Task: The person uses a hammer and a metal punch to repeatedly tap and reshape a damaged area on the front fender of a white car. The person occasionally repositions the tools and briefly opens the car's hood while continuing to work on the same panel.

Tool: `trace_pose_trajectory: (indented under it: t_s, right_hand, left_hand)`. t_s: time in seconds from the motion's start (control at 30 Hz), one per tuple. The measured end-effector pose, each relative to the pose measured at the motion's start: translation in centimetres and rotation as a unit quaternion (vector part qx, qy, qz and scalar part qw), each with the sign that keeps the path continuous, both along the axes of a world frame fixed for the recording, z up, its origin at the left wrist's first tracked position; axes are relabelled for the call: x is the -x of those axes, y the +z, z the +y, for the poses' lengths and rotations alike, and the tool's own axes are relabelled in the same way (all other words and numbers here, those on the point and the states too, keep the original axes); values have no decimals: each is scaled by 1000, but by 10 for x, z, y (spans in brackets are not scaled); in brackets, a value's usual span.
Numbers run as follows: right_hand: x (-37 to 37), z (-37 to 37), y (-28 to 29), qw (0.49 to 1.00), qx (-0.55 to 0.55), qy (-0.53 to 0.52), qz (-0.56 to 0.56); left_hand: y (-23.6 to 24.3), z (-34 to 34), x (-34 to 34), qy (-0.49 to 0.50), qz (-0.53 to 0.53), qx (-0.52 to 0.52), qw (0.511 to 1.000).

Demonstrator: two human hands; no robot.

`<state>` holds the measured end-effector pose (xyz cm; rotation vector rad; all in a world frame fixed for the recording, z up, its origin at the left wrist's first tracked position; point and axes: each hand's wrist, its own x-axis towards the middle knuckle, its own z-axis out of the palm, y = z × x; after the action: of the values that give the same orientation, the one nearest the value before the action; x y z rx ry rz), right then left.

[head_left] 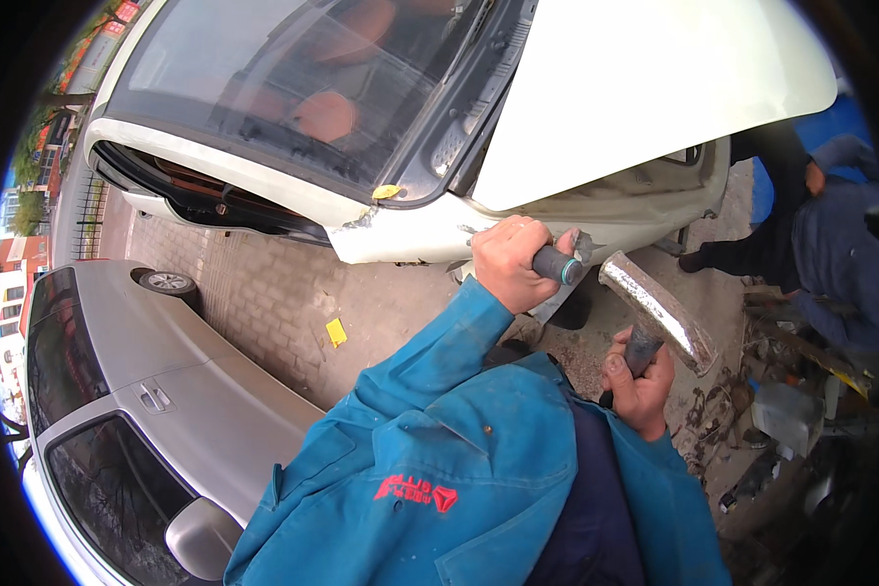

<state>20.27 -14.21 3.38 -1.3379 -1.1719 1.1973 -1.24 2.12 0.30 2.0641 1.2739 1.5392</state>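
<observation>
My left hand (508, 264) grips a dark-handled tool (557, 265) with a teal ring, its far part hidden by my fingers, against the torn, dented edge (581, 244) of a white car's front fender (439, 234). My right hand (635, 391) is closed round the dark handle of a hammer (659, 313), whose long, worn metal head is raised just right of my left hand. Above my hands the car's white bonnet (645, 88) stands up beside the windscreen (293, 78). A yellow leaf (387, 191) lies near the windscreen's corner.
A silver car (166, 361) stands at the left on brick paving (264, 303), with a yellow paper (336, 332) between the vehicles. A co-worker in dark clothes (830, 244) is close at the right, beside blue material (820, 127). Scrap parts and debris (781, 420) lie at lower right.
</observation>
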Motion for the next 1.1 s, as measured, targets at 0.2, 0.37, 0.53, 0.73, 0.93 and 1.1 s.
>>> trace_pose_trajectory:
  t_s: [0.2, 0.37, 0.53, 0.73, 0.93, 1.1]
  right_hand:
    - [18, 7, 13, 989, -8, 14, -147]
    - [29, 4, 38, 995, 41, -85, -41]
    - [40, 9, 40, 995, -31, -98, 2]
    - [44, 8, 39, 986, 65, -54, -146]
    - [45, -7, 47, 987, -120, -74, 80]
    - [40, -7, 51, 987, 60, -50, -142]
  left_hand:
    - [1, 8, 6, -24, -24, 3, 999]
    - [0, 9, 10, -42, -15, -14, 999]
    - [2, 11, 16, -45, -33, -4, 998]
    - [4, 10, 21, -51, -29, -11, 998]
    - [1, 9, 19, -56, -48, -19, 997]
    - [-2, 11, 15, -42, -16, -29, 999]
